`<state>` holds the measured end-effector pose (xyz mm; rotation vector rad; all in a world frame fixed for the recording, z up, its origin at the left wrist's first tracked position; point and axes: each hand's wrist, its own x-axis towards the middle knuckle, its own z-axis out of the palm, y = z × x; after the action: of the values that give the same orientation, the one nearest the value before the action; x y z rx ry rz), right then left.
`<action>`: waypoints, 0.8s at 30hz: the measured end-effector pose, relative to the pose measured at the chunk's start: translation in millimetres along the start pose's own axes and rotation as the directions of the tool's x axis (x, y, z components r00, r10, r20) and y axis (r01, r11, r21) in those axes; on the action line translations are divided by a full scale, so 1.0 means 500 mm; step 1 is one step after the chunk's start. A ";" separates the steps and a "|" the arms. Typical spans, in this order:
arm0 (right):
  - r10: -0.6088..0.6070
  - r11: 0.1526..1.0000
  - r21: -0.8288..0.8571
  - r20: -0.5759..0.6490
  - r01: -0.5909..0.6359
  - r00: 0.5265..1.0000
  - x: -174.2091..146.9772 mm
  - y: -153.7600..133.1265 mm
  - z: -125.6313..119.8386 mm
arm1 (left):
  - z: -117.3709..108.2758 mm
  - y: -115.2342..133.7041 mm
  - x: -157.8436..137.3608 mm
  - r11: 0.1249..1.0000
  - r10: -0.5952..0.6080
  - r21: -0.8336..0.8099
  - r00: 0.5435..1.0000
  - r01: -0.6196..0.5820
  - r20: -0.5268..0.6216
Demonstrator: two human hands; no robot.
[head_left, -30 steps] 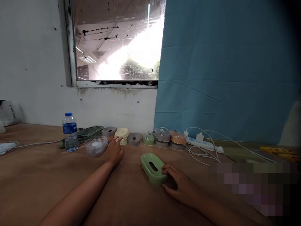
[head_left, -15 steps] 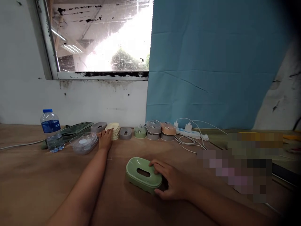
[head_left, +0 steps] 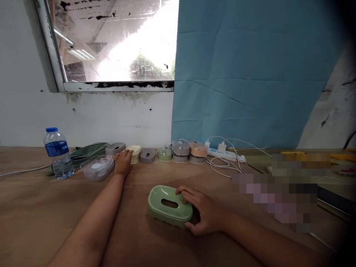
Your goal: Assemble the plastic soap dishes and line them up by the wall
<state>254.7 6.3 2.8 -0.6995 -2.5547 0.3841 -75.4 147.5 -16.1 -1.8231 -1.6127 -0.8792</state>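
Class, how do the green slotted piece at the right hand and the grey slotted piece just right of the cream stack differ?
The right hand holds the green slotted piece; no hand touches the grey slotted piece. The green slotted piece sits nearer the camera than the grey one. Both have an oblong slot.

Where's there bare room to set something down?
Brown tabletop shows bare left of the left forearm, in front of the bottle, and between the green cover and the boxes behind it. Crowded near the wall: clear containers, cream stack, power strip.
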 end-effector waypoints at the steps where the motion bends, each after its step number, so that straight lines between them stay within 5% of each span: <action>1: -0.011 1.000 0.011 0.000 0.011 1.000 0.000 0.003 0.001 | -0.002 0.001 -0.001 1.000 -0.010 -0.001 1.000 0.010 -0.027; 8: -0.022 1.000 0.013 0.015 0.022 1.000 0.001 0.015 0.001 | -0.023 0.013 -0.003 0.995 -0.086 -0.069 0.977 0.074 -0.195; 14: 0.032 0.999 -0.017 -0.019 -0.032 0.999 0.000 0.013 0.002 | -0.066 0.072 -0.047 0.981 -0.067 -0.193 0.969 0.021 -0.236; 17: -0.059 0.998 0.007 -0.033 0.060 0.998 -0.004 0.020 0.007 | -0.104 0.097 -0.088 0.964 0.036 -0.255 0.984 -0.080 -0.174; 20: -0.277 0.960 0.018 -0.092 0.280 0.956 -0.008 0.027 0.013 | -0.145 0.101 -0.118 0.907 0.197 -0.377 0.980 -0.189 -0.017; 24: -0.393 0.918 -0.067 -0.307 0.392 0.867 -0.012 0.030 0.013 | -0.191 0.098 -0.126 0.790 0.440 -0.549 0.876 -0.272 0.200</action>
<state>262.2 14.3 -10.7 -0.2017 -2.3101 0.1177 -41.9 28.4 -2.8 -2.6601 -1.1862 -0.9185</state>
